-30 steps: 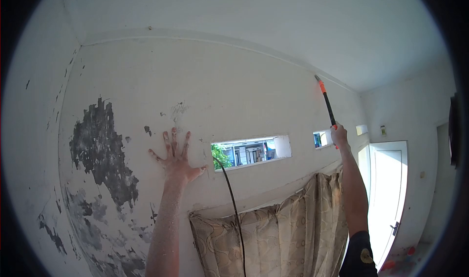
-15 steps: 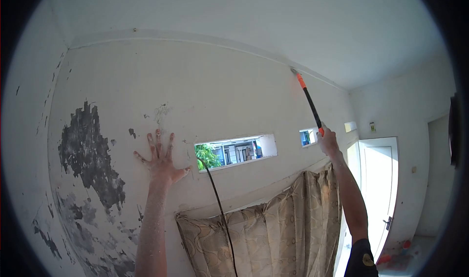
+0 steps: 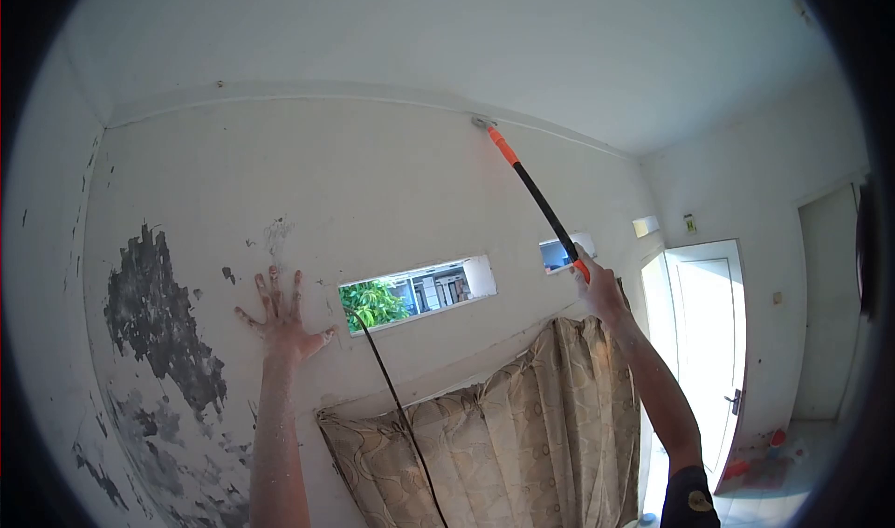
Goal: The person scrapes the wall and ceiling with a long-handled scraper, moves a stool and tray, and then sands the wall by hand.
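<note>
My right hand (image 3: 598,290) grips the lower end of a long-handled scraper (image 3: 541,197) with a black shaft and orange parts. Its grey head touches the wall (image 3: 373,183) just below the ceiling edge, left of my right hand. Fingers spread wide, my left hand (image 3: 284,328) lies flat against the wall, dusted with white. Above its fingertips is a small scuffed spot (image 3: 278,234). To its left the wall shows a large dark patch of peeled paint (image 3: 163,314).
A narrow window opening (image 3: 419,295) sits between my hands, with a black cable (image 3: 396,393) hanging from it. Patterned curtains (image 3: 503,425) cover the wall below. A white door (image 3: 706,342) stands ajar at the right, with red items (image 3: 746,467) on the floor beyond.
The scraper's head has moved left along the top of the wall, and its shaft leans more. My left hand stays on the wall; the view has shifted slightly.
</note>
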### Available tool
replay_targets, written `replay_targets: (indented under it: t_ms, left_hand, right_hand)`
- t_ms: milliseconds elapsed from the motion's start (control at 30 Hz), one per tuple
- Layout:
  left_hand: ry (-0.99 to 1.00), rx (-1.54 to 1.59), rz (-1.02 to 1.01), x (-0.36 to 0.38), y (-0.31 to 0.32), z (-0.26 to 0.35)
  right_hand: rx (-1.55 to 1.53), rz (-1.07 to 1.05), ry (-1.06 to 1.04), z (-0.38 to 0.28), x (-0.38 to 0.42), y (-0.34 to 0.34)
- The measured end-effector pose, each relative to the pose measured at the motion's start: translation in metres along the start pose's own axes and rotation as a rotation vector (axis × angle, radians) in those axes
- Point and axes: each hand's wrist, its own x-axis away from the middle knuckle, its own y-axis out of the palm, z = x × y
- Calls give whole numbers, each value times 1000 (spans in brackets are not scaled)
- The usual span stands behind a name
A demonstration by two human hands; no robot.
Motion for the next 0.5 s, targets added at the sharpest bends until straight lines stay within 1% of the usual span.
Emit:
replay_targets:
  t_ms: [33,100,133,167,233,267,300,367,400,433,500]
  left_hand:
    - [6,4,3,0,1,0]
    - [9,6,2,0,2,0]
    - [11,8,6,0,3,-1]
    - [12,10,12,-1,3,-1]
    - [8,11,6,-1,3,-1]
    - [8,8,0,-2,3,0]
    - [3,7,1,-2,3,0]
    - [3,4,-6,-2,3,0]
    - [2,0,-7,-1,2,1]
    - [4,9,-5,0,2,2]
    - [1,16,2,-1,2,0]
  right_hand:
    - [0,-1,0,5,-1,-5]
    - [48,-53,104,14,-4,-15]
    - [-32,-53,102,32,-8,-15]
    - [-33,-55,98,50,-10,-18]
    - [74,-43,124,74,-12,-25]
    - [17,-62,172,81,-13,-29]
    - [13,-63,168,98,-17,-25]
    - [-10,63,103,137,-26,-6]
    - [-12,-2,226,122,-25,-12]
    - [-15,-6,229,128,-23,-6]
    - [-30,57,294,130,-21,5]
